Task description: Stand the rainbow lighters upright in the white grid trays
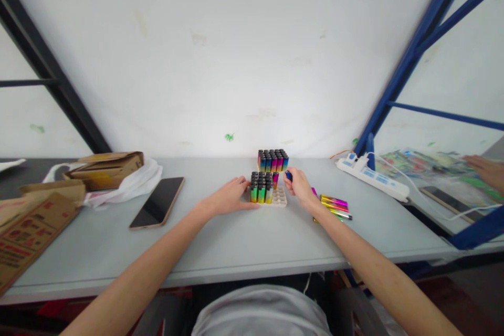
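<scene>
A pale tray with round holes stands on the grey table; black-topped shiny lighters fill its left part, and several holes at its right show bare. My left hand lies at the tray's left side, thumb along the front edge and fingers apart. Just right of the tray, my right hand is closed on a dark blue lighter. Behind, a second block of upright lighters stands near the wall. Loose shiny lighters lie beside my right wrist.
A phone lies on the left, beside a white plastic bag and opened cardboard boxes. At the right are a white power strip with cables and a blue metal frame. Beyond it, a person's hand shows.
</scene>
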A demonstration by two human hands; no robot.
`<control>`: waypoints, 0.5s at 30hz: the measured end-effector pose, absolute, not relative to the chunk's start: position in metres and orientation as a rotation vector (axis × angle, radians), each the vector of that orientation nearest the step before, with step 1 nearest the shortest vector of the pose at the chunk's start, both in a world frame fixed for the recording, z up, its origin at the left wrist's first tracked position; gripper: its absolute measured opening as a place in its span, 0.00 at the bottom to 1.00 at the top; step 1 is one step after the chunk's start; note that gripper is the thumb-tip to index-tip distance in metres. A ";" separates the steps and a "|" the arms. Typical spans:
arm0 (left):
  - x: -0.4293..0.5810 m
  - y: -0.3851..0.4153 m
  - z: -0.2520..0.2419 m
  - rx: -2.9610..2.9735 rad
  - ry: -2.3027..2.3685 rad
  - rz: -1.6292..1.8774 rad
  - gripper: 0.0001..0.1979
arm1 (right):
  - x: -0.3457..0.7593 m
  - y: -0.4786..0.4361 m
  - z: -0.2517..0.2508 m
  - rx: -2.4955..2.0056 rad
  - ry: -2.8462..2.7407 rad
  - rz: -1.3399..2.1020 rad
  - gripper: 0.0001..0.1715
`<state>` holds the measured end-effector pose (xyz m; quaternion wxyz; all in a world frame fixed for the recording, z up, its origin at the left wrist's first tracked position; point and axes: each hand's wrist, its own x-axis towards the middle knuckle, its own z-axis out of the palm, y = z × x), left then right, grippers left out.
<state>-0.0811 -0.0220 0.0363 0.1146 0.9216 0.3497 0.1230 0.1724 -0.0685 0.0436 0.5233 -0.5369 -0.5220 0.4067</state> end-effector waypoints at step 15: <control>-0.082 -0.021 0.036 2.697 1.029 0.377 0.33 | 0.173 -0.067 0.042 -1.321 -1.271 0.968 0.31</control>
